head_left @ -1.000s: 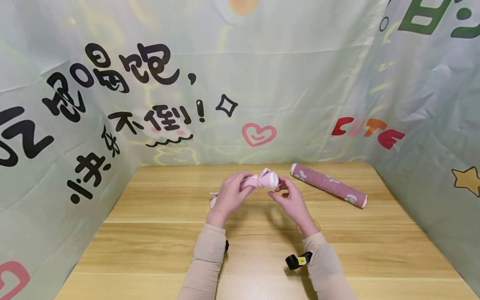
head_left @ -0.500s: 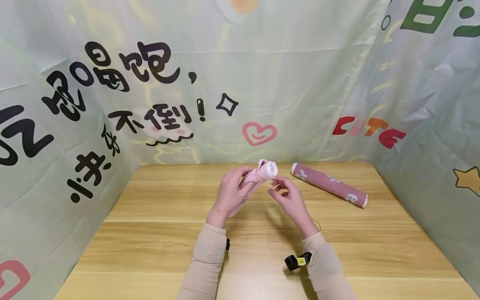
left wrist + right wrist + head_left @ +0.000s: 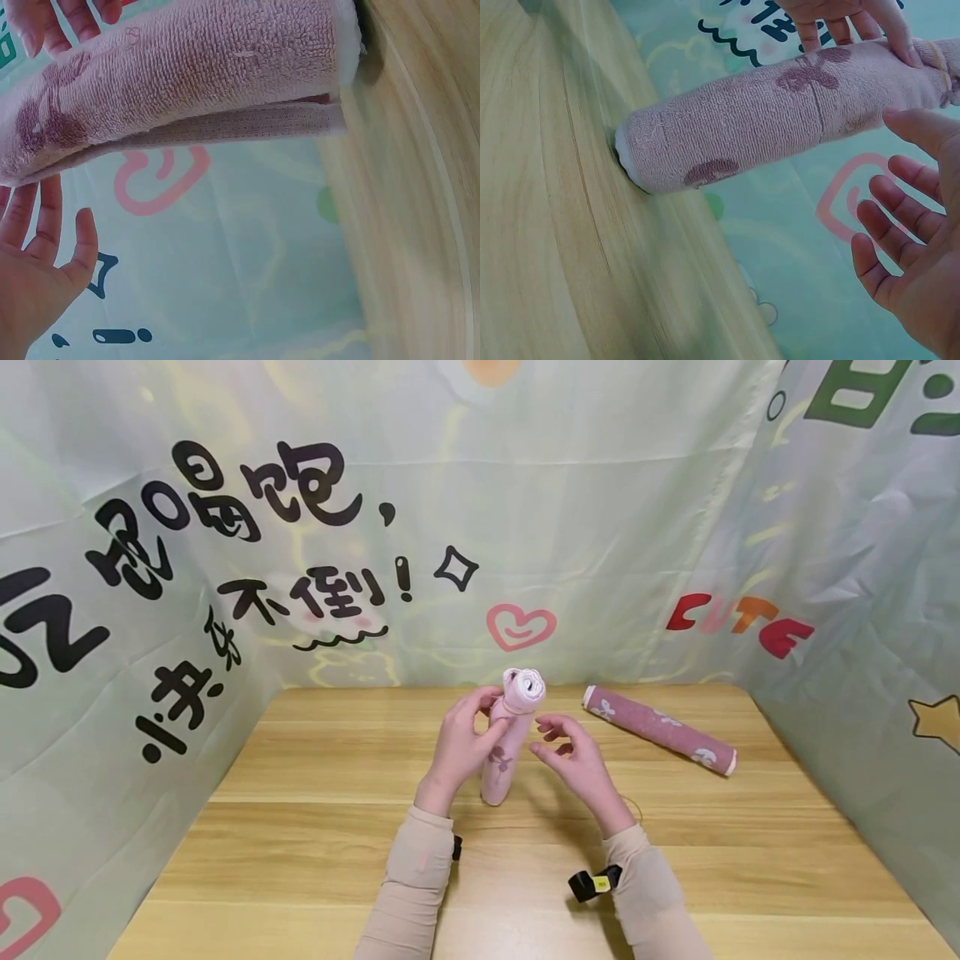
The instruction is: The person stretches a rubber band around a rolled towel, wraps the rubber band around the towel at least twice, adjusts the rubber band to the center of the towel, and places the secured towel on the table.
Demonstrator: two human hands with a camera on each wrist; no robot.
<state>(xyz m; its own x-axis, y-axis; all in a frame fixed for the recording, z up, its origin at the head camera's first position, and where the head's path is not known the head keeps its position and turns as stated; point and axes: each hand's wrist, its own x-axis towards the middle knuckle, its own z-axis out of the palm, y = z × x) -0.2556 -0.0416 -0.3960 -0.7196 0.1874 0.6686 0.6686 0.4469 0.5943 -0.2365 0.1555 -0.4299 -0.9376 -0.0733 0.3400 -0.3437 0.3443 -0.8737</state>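
Observation:
A light pink towel (image 3: 513, 739), rolled up, stands on end and leans slightly, its lower end at the table. A thin rubber band (image 3: 936, 64) circles it near the top, where a loose fold sticks out. My left hand (image 3: 459, 747) holds the roll below that band, thumb on the near side and fingers behind. To the right of the roll is my right hand (image 3: 577, 762), its fingers spread and loosely bent. In the right wrist view its thumb lies close to the towel; contact cannot be told. Darker printed shapes mark the towel.
A second rolled towel (image 3: 660, 731), darker pink with pale prints, lies at the back right of the wooden table (image 3: 300, 860). Another thin band (image 3: 633, 808) loops at the right wrist. Printed cloth walls (image 3: 600, 527) enclose the back and sides.
The rolled towel has turned from lying sideways in the left hand to standing on end, its banded end now up. The right hand stays near it, slightly further left.

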